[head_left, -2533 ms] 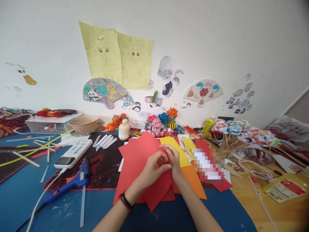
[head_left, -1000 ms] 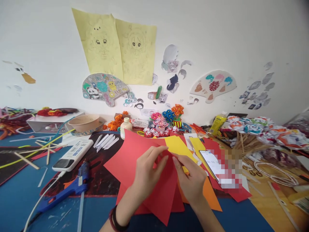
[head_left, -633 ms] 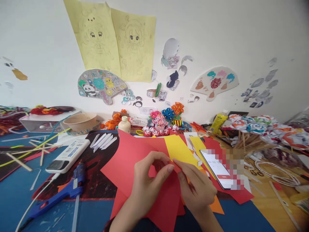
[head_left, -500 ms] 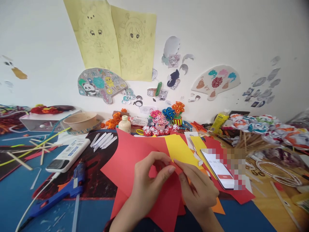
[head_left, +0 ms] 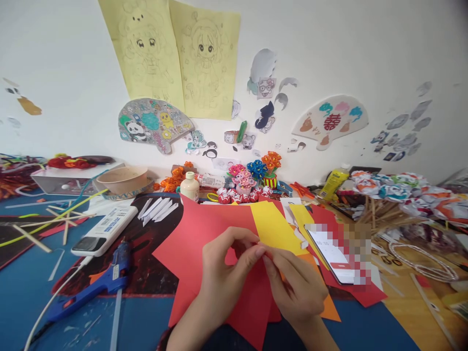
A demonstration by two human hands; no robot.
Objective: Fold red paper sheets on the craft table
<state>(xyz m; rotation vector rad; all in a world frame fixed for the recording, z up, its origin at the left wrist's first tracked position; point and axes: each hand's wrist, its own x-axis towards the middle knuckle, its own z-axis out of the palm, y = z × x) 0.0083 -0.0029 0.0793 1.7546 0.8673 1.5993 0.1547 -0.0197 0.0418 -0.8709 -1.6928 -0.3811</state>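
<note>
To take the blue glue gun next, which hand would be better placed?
Probably the left hand: the glue gun lies to its left, while the right hand is farther away.

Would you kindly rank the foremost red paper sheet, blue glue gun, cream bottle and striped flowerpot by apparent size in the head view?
Largest to smallest:
red paper sheet
blue glue gun
cream bottle
striped flowerpot

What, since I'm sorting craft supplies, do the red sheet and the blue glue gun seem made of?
The red sheet: matte paper or thin card, judging by its thin edges and sharp corners. The glue gun: probably moulded plastic, given its smooth, evenly blue body.
</note>
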